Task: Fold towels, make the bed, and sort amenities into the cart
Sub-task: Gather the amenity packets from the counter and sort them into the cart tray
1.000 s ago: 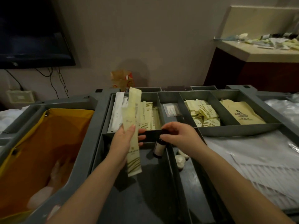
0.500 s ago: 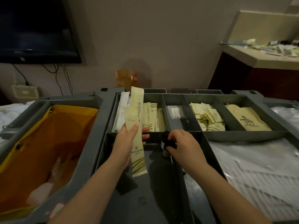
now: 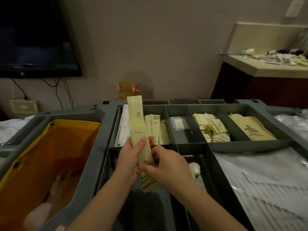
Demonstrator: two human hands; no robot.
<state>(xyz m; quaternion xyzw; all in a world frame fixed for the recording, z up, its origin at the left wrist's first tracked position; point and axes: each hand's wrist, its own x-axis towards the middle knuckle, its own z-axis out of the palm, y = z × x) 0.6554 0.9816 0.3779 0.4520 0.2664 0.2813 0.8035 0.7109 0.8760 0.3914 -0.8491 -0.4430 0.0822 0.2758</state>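
No more bottle in my right hand (image 3: 169, 166); it now pinches the long packets (image 3: 135, 124) that my left hand (image 3: 129, 161) grips upright over the cart (image 3: 106, 114). Reckon they're headed for the back-left compartment (image 3: 167, 125) with the matching ones.

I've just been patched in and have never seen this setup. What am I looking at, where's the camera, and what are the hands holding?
There is no machine here. A person works with bare hands, and the single camera sits on their head, looking forward and down. The left hand holds long cream packets upright, and the right hand pinches their lower part. Below is a grey cart with divided compartments holding stored long packets, small cream sachets and tan paper bags. A yellow bag sits in its left bay, and plastic-wrapped goods lie at the right.
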